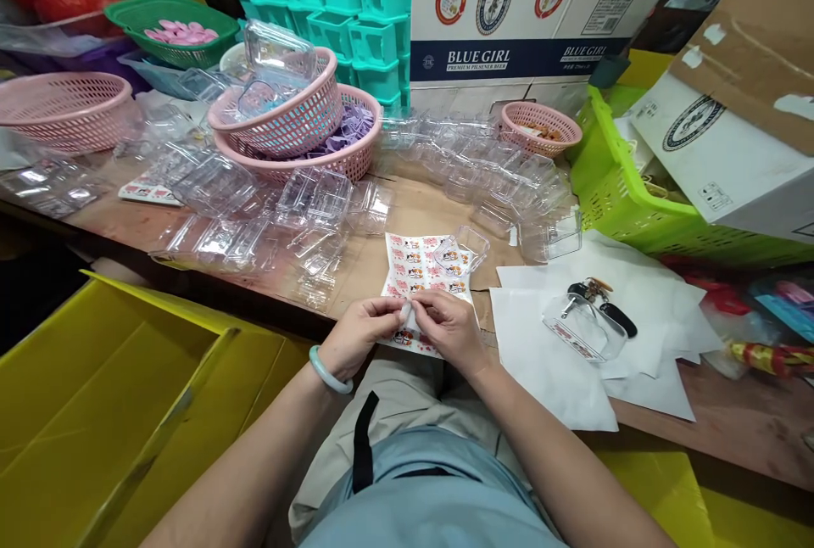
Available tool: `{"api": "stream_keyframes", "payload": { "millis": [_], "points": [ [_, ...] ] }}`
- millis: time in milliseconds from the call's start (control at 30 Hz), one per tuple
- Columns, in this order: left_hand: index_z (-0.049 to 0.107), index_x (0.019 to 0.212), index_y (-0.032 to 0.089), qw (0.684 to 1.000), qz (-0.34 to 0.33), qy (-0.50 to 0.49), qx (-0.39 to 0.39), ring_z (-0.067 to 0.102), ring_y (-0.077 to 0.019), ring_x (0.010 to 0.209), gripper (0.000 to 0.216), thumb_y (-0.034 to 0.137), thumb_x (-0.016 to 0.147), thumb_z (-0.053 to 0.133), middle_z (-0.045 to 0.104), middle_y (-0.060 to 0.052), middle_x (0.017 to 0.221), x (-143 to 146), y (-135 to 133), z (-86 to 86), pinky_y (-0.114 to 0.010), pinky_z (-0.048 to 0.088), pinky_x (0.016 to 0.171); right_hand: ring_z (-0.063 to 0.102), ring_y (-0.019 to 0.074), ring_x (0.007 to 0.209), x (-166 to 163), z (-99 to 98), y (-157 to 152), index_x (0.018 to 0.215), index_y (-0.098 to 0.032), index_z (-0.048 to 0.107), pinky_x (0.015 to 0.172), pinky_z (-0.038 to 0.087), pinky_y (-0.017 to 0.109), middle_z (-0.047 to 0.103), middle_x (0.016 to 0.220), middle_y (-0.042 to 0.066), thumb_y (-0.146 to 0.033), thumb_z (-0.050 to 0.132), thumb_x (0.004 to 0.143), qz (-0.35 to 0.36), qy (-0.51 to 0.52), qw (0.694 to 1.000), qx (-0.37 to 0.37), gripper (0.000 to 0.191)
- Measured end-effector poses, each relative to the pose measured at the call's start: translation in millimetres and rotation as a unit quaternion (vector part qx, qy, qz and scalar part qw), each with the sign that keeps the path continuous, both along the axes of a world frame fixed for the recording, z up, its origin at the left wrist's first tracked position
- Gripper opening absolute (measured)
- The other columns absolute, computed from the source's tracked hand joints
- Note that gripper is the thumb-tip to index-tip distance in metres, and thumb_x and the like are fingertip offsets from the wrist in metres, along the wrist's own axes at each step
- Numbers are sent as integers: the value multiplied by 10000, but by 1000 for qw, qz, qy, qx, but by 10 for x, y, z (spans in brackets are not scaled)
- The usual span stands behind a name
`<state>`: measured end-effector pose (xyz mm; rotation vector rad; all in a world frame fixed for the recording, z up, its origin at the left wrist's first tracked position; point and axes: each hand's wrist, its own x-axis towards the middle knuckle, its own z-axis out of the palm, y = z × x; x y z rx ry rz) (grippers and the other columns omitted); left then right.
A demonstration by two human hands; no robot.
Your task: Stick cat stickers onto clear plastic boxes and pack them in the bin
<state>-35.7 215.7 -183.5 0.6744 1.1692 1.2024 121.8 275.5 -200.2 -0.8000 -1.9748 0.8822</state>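
Both hands meet over a sheet of stickers printed with cartoon figures and red lettering, at the front edge of the table. My left hand, with a pale bangle on its wrist, is closed in a pinch. My right hand is pinched against it, fingertips nearly touching. Between the fingertips shows a small whitish sticker, partly hidden by the fingers. On the upper right part of the sheet lies a small clear plastic box.
Clear plastic boxes cover the table's left and back. Pink baskets stand behind them. At right lie white paper sheets bearing a clear box with keys. A green crate stands behind; a yellow carton is at lower left.
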Motion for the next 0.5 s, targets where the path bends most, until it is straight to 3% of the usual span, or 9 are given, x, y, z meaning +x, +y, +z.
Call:
{"api": "stream_keyframes", "payload": {
  "millis": [67,167,267,333,400,433,500],
  "points": [
    [746,816,126,1000,5,-1,-5,497,-90,569,300,310,589,814,656,-34,703,2,6,-9,-226,397,556,675,187,782,-32,-10,15,874,-205,723,730,555,320,729,858,56,-327,599,854,-50,37,995,-80,175],
    [706,823,124,1000,15,20,-8,530,-104,597,299,315,609,792,639,-31,717,-42,-9,-54,-238,435,588,676,181,748,-46,9,63,868,-172,706,701,563,314,732,841,57,-413,640,819,-127,140,959,-210,254],
    [651,935,148,991,45,123,20,563,-137,677,334,290,649,749,604,-18,751,-118,-72,-89,-268,476,648,693,194,813,15,118,96,927,-169,690,777,574,360,737,903,63,-414,649,821,-174,245,924,-238,271],
    [628,1034,175,954,129,261,71,571,-179,803,388,266,669,723,588,-42,872,-125,-134,-61,-300,485,711,698,212,878,90,227,79,966,-183,679,835,570,406,734,949,67,-383,612,859,-202,275,922,-183,237],
    [629,1088,204,899,204,367,127,550,-219,959,399,268,702,709,556,-84,1066,-55,-188,18,-321,472,780,684,238,969,170,320,27,1001,-212,679,903,549,450,725,1016,73,-333,581,884,-227,225,945,-70,195],
    [640,1087,215,892,205,375,148,536,-230,1013,371,283,727,701,535,-93,1145,9,-201,69,-320,464,804,671,249,1015,204,347,-8,1026,-231,682,936,535,464,718,1054,74,-303,577,886,-221,169,961,-1,188],
    [662,1057,221,938,124,280,163,545,-225,1028,287,339,796,658,554,-88,1176,174,-185,161,-308,460,812,641,256,1093,253,354,-82,1086,-262,676,993,505,473,697,1132,67,-232,578,878,-154,39,979,125,232]
  ]
}}
